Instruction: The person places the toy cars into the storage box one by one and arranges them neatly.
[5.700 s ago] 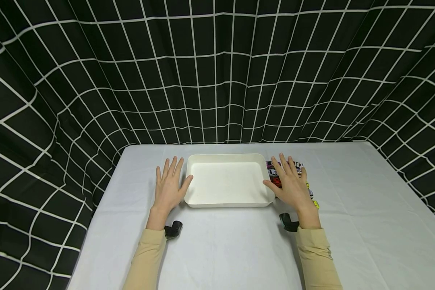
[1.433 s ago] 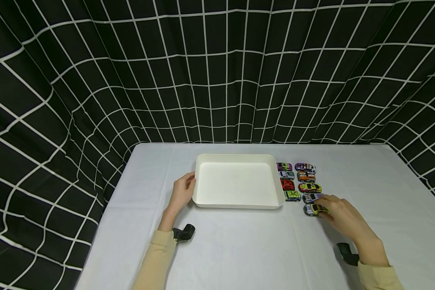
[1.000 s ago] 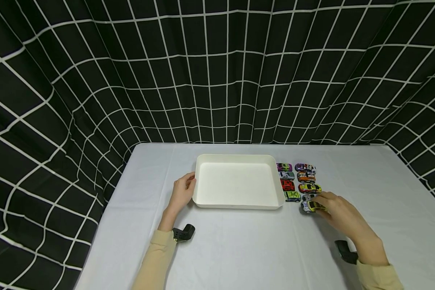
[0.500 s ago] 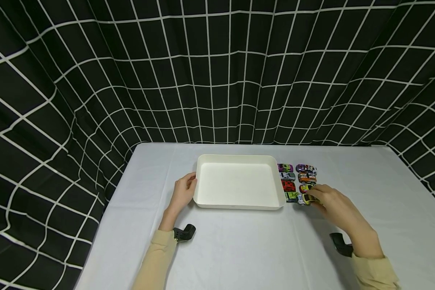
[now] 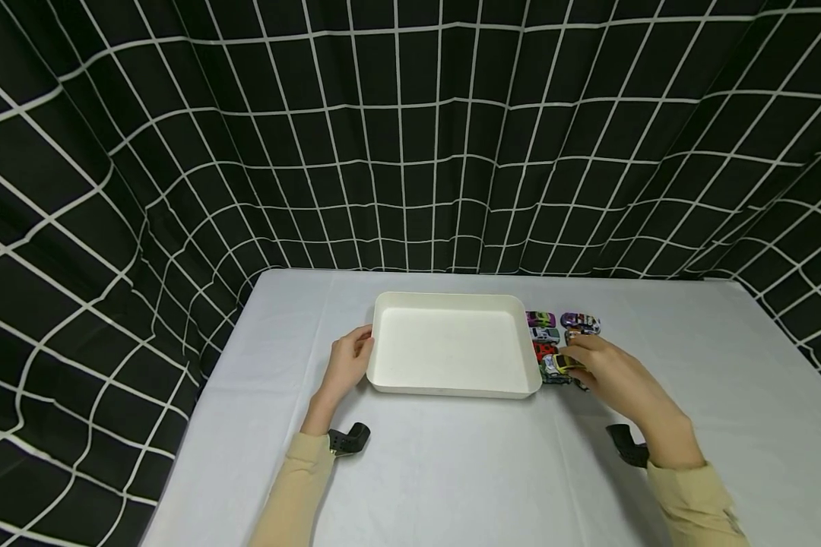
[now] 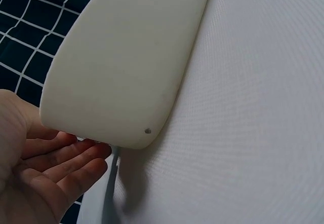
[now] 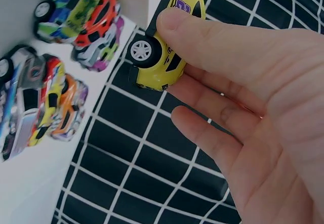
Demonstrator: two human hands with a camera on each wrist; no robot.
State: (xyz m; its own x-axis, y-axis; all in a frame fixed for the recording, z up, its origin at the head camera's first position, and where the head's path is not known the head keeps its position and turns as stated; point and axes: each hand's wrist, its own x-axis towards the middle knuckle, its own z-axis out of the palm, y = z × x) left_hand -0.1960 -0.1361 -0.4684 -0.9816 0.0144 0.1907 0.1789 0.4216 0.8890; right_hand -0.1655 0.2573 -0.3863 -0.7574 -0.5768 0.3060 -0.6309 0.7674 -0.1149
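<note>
In the head view, the right hand [image 5: 609, 376] pinches a yellow toy race car [image 5: 559, 365] over the other toy cars [image 5: 542, 319], just beside the right end of the white tray [image 5: 454, 346]. The yellow car is probably light and stiff, hardy rather than fragile, with slick painted sides and wheels that could roll, so it looks best taken across the body, clear of the wheels. In the left wrist view, the left hand [image 6: 38, 176] carries nothing; its relaxed, slightly bent fingers touch the end of the tray without wrapping round it. In the right wrist view, the grip is narrowed to the car's body: thumb pressed on one flank near a purple marking, fingers on the far side, the lowest bent loosely clear of it. The car sits tilted at the fingertips, one end and a white-spoked wheel [image 7: 143, 50] jutting out past the thumb.
</note>
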